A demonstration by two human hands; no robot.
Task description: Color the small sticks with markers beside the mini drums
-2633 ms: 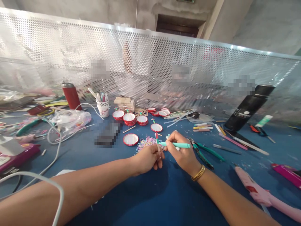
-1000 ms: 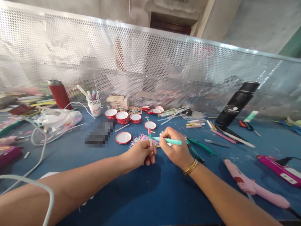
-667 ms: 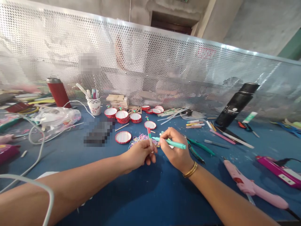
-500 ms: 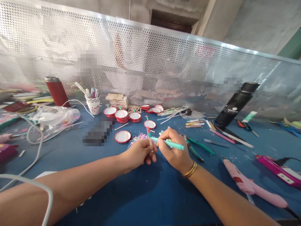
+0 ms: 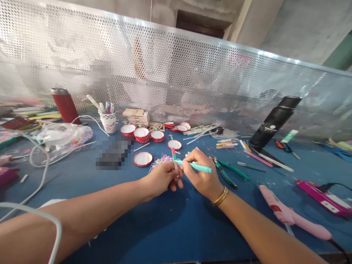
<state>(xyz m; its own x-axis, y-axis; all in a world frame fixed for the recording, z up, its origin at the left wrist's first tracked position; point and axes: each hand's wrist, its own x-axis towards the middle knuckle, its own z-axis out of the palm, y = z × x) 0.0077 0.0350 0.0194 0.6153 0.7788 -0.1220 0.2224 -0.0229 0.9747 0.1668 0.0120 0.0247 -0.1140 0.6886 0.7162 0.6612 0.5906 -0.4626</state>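
Between its thumb and fingers, my left hand (image 5: 163, 178) pinches a small flat stick (image 5: 173, 154) with a red tip and a green band. My right hand (image 5: 202, 172) is closed round a teal marker (image 5: 199, 167), whose front end meets the stick near the green band. Just beyond my left hand lies a tangle of pastel strings (image 5: 162, 160). A round red-rimmed white piece (image 5: 143, 158) rests to the left of the strings, and another (image 5: 174, 145) sits behind the stick.
Green-handled pliers (image 5: 227, 172) lie right of my right hand, with a pink glue gun (image 5: 291, 212) farther right. Behind are a cup of pens (image 5: 107, 123), a red flask (image 5: 66, 106), a black bottle (image 5: 275, 123) and a perforated metal screen (image 5: 154, 73). A white cable (image 5: 46, 172) crosses the left.
The right hand and marker have shifted slightly left along the stick. The whole view has moved a little; the left hand keeps its hold.
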